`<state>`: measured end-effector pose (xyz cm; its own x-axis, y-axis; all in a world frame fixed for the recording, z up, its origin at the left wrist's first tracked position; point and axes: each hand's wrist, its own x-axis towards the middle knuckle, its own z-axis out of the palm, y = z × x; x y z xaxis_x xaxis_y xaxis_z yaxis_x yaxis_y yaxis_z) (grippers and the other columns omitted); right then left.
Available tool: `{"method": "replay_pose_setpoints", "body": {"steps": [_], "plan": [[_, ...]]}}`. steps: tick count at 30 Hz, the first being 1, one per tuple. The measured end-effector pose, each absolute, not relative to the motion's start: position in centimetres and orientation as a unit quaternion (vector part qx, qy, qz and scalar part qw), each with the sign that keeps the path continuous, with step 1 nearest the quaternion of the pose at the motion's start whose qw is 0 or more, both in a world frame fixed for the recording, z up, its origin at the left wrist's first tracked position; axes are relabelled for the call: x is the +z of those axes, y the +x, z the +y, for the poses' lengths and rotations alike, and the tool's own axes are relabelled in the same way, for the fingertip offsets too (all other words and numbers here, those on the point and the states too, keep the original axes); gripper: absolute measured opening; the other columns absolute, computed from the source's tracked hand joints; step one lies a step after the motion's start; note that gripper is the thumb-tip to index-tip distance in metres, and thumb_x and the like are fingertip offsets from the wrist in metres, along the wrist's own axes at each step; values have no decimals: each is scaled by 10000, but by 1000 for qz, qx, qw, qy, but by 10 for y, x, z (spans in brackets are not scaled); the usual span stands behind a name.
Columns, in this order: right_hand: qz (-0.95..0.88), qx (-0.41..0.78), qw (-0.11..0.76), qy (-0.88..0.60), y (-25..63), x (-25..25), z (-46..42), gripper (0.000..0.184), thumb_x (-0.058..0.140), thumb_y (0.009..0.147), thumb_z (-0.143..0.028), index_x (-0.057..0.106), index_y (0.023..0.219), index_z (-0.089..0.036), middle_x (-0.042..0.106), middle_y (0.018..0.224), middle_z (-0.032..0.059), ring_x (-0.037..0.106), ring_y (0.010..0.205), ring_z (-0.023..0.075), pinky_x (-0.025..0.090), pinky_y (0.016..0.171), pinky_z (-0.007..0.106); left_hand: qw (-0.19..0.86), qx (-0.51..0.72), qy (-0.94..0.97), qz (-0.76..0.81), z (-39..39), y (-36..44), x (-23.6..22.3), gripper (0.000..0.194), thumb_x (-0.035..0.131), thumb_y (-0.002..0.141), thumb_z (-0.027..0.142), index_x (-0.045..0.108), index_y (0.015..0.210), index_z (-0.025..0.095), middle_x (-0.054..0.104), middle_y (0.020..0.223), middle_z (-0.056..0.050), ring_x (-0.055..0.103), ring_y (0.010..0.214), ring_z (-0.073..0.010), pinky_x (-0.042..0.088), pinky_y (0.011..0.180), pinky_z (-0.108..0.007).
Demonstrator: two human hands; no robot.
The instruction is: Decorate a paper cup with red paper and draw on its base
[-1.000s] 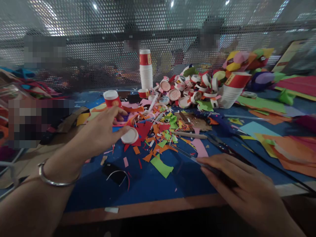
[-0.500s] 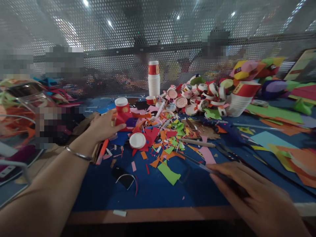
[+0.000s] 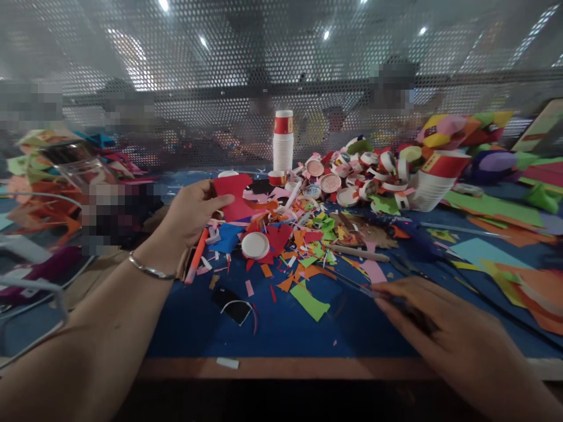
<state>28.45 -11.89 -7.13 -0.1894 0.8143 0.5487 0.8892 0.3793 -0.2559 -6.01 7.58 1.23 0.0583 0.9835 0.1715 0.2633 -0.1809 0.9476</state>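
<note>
My left hand (image 3: 189, 214) is closed, its thumb and fingers pinching a red sheet (image 3: 231, 196) lifted off the table. Behind that sheet, only the white rim of an upturned paper cup (image 3: 227, 174) shows. My right hand (image 3: 444, 328) is wrapped around a pair of scissors (image 3: 356, 285), dark handle mostly hidden in the palm, blades pointing left over the scraps. Between the hands lies a white round cup base (image 3: 255, 245) on red pieces. A green scrap (image 3: 310, 300) sits nearer me, and an orange-red stick (image 3: 196, 256) lies below my left hand.
A tall stack of paper cups (image 3: 283, 146) stands at the back, with another, tilted stack (image 3: 440, 179) at right. Cut cup parts (image 3: 329, 183) are heaped between them. Coloured sheets (image 3: 488, 258) and a dark cable (image 3: 484, 305) lie right. A clear jar (image 3: 79, 164) stands left. Perforated metal screen (image 3: 211, 105) behind.
My left hand has picked up the red sheet from beside the upturned cup and raised it, covering most of the cup. The right hand keeps the scissors in nearly the same place.
</note>
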Motion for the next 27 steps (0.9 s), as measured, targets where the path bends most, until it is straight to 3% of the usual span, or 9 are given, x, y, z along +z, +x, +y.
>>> {"method": "replay_pose_setpoints", "body": {"steps": [5, 10, 14, 19, 23, 27], "plan": [[-783, -193, 236, -542, 287, -52, -110, 322, 449, 1041, -433, 684, 1114, -225, 771, 1050, 79, 772, 867, 281, 576, 647, 388, 545, 423, 587, 425, 47, -25, 8, 313, 779, 755, 158, 684, 1052, 162, 734, 868, -20, 660, 693, -113, 545, 626, -230], [-823, -217, 269, -450, 256, -14, -90, 245, 541, 1020, -306, 696, 1160, -178, 768, 1077, 103, 757, 939, 265, 586, 753, 374, 647, 345, 559, 387, 25, -5, 4, 238, 810, 773, 127, 689, 973, 171, 704, 778, 7, 635, 604, -78, 508, 544, -181], [-863, -247, 265, -353, 229, 8, -67, 218, 604, 976, -185, 716, 1156, -132, 751, 1025, 116, 722, 930, 285, 572, 696, 376, 682, 326, 551, 354, 17, -2, 2, 371, 831, 762, 133, 663, 1088, 187, 745, 902, -22, 694, 689, -102, 548, 619, -201], [-892, -214, 268, -294, 221, 13, -46, 193, 569, 976, -139, 761, 958, -129, 720, 918, 111, 632, 800, 244, 521, 664, 370, 649, 282, 621, 337, 15, -3, -5, 414, 839, 782, 228, 581, 1099, 163, 720, 777, -6, 670, 649, -120, 547, 626, -241], [-889, -128, 303, -318, 225, 3, -34, 184, 584, 984, -168, 762, 952, -137, 691, 921, 103, 596, 847, 225, 503, 756, 379, 569, 273, 703, 328, 11, -2, -11, 255, 701, 854, 118, 560, 1057, 177, 717, 762, 15, 664, 644, -110, 532, 609, -223], [-877, -53, 342, -334, 227, -7, -27, 126, 628, 963, -175, 751, 950, -153, 673, 1072, 112, 588, 989, 234, 478, 883, 395, 570, 256, 712, 320, 4, 2, -8, 233, 604, 881, 73, 584, 1089, 175, 735, 837, 0, 707, 736, -118, 564, 687, -234]]}}
